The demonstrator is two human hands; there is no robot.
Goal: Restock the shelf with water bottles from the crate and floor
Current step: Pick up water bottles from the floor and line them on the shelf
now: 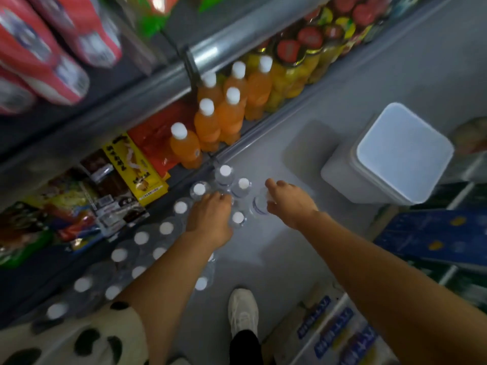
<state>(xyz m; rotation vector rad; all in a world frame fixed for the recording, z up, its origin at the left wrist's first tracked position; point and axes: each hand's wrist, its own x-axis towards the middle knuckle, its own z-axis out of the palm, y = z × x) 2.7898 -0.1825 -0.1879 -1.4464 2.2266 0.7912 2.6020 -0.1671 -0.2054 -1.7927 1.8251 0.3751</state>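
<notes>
Fingers of my right hand (288,204) curl round the top of one water bottle (259,204) just right of the frame's centre, thumb on the near side, its cap hidden under my palm. My left hand (210,214) lies palm-down over the cluster of bottles on the floor (276,259) at the centre; its fingertips are tucked out of sight among the caps, so I cannot tell whether they pinch one or merely rest there. White caps of standing water bottles (225,170) ring both hands, and more run in rows toward the lower left of the frame, along the foot of the shelf (147,101). Orange drink bottles (208,119) stand on the lowest shelf level above centre, beside yellow jars (290,75). A white bin (390,154) sits at the right, well apart from my hands. My white shoe (242,309) shows at the bottom centre.
</notes>
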